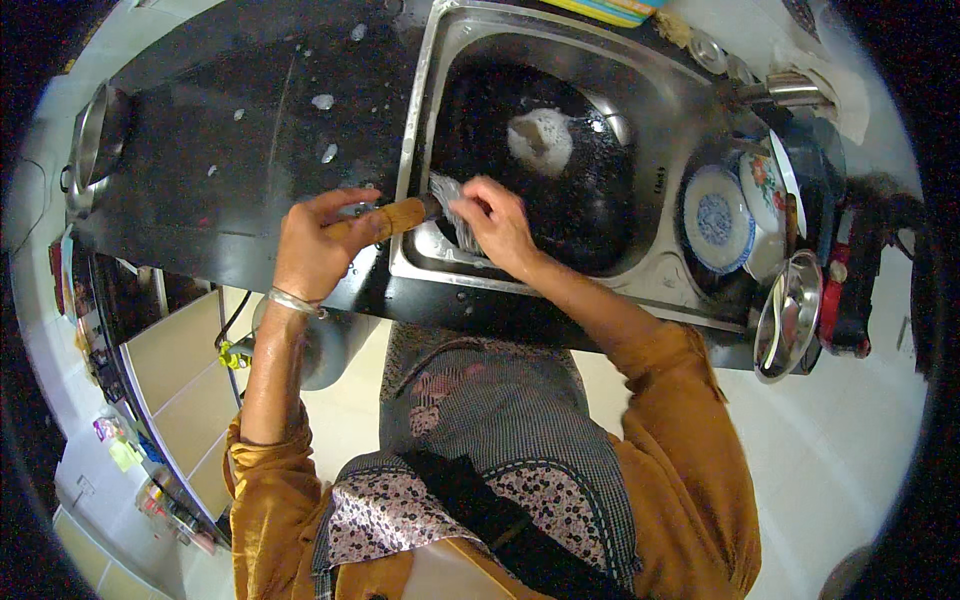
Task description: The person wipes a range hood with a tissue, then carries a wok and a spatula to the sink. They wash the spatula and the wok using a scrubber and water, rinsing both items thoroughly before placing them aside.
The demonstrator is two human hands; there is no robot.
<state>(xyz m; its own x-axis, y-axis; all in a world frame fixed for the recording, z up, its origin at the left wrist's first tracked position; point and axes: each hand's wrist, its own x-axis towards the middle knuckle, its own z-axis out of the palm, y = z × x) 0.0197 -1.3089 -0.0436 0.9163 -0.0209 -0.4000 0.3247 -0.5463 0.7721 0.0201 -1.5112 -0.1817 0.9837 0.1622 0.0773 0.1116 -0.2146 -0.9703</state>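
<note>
Head camera looks down past one checked apron (490, 400) to two bare hands at the near left corner of one steel sink (411, 150). The left hand (318, 235) closes around one wooden handle (400, 216), apparently to steady it; the right hand (500, 225) pinches one pale, crumpled wad (448, 190) against its dark end, as for rubbing. That handle seems to belong to the one black pan (590, 205) lying in the basin, though fingers and wad hide the joint; keeping it there presumably lets drips fall inside. One main patch of foam (540, 142) sits in the pan. Right of the basin, one blue-patterned dish (718, 220) and one flowered bowl (762, 185) stand tilted together, perhaps to drain, near one steel bowl (808, 285) holding utensils. Farther off is one faucet (790, 88).
</note>
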